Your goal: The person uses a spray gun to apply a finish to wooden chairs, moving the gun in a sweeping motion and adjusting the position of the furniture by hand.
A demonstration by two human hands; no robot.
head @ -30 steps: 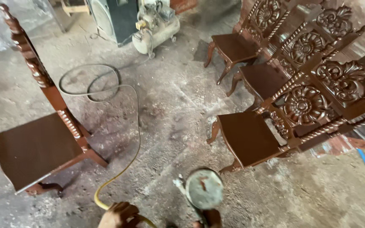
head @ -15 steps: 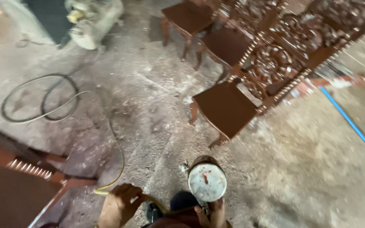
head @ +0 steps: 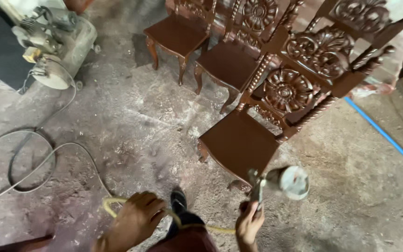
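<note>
We see one container in hand: the metal cup (head: 291, 181) of the spray gun (head: 276, 183), a round silvery pot lying tilted on its side with its lid on, so we cannot tell what is in it. The spray gun sits low in the view, just in front of the seat of the nearest chair (head: 239, 142), with its grey metal body and trigger part blurred. Our right hand (head: 249, 223) is wrapped tight around the gun's grip from below. Our left hand (head: 135, 220) is curled closed over the yellow hose (head: 109, 204), which loops on the floor (head: 131, 121) and runs across to the gun.

The nearest chair is dark reddish brown, with a flat plain seat, curved legs and a carved back showing a round flower pattern between twisted posts. Two more chairs (head: 220, 56) of the same colour and carving stand behind it in a row. At the upper left an air compressor (head: 52, 46) stands on the dusty concrete floor, with a grey hose (head: 29, 158) coiled nearby. A blue pipe (head: 388, 137) lies at the right.
</note>
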